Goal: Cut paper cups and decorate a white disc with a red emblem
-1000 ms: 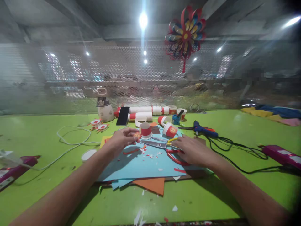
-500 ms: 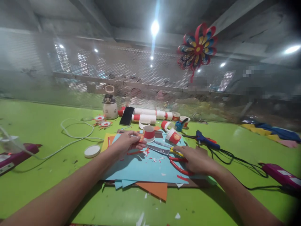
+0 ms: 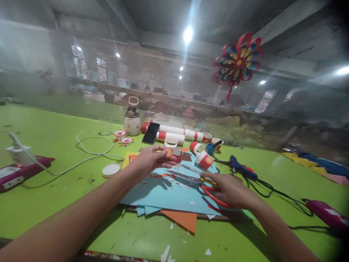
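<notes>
My left hand (image 3: 152, 159) pinches a small red paper cutout (image 3: 168, 152) with a gold emblem between thumb and fingers. Just behind it stands a red-and-white paper cup piece (image 3: 177, 157), partly covered. My right hand (image 3: 230, 187) is closed on red-handled scissors (image 3: 188, 177), whose blades point left over the light blue paper (image 3: 166, 196). Under the same hand show the yellow handles of a second pair of scissors (image 3: 209, 181); its blades lie behind the first. A tipped cup piece (image 3: 204, 160) with a gold emblem lies beyond my right hand.
A blue glue gun (image 3: 241, 168) with a black cable lies at right. A phone (image 3: 151, 133), white-and-red paper rolls (image 3: 174, 130), a bottle (image 3: 132, 122) and a blue jar (image 3: 210, 148) stand behind. A white lid (image 3: 111, 170) and purple power strip (image 3: 27, 174) are at left.
My left hand has lifted the cutout slightly, and its emblem now shows more fully. The red-handled scissors have come up a little in my right hand. The camera view has shifted.
</notes>
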Available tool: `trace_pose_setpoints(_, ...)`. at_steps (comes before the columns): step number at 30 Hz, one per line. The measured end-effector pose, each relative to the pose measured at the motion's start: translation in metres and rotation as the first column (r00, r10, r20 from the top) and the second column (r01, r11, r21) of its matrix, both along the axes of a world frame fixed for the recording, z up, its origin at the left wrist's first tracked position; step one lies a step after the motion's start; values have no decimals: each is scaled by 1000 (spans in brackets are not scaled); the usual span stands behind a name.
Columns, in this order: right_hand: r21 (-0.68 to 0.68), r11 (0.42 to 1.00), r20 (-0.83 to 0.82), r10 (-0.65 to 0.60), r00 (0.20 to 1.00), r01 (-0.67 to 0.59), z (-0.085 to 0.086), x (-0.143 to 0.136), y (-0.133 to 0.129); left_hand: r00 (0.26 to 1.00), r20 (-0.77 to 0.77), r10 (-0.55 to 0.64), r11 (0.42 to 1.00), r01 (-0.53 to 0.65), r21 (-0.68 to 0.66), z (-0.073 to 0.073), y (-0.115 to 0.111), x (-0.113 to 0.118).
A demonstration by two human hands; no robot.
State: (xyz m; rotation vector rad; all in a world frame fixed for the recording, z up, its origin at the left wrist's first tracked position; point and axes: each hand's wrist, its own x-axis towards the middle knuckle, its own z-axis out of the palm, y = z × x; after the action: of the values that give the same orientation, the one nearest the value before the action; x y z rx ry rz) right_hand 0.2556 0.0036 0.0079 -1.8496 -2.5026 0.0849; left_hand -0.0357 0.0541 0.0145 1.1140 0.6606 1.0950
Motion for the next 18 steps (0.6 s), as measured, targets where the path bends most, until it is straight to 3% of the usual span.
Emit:
trace_pose_setpoints(5, -37, 998, -217, 36, 976, -45, 2, 7, 0, 997, 39, 67, 996, -70, 58, 7, -2, -5)
trace_pose_setpoints(9, -112, 989, -409, 41, 911, -95, 6, 8, 0, 994, 72, 86, 991, -92, 93, 12, -5, -7)
trace_pose_setpoints(13, -214, 966, -595, -9, 804, -148, 13, -3, -6, 995, 84, 53, 993, -62, 99, 17, -13, -4)
trace_pose_setpoints(18, -278, 929, -786, -74, 614, -243, 11, -19, -19, 996, 88, 18, 996, -26, 91, 21, -22, 0)
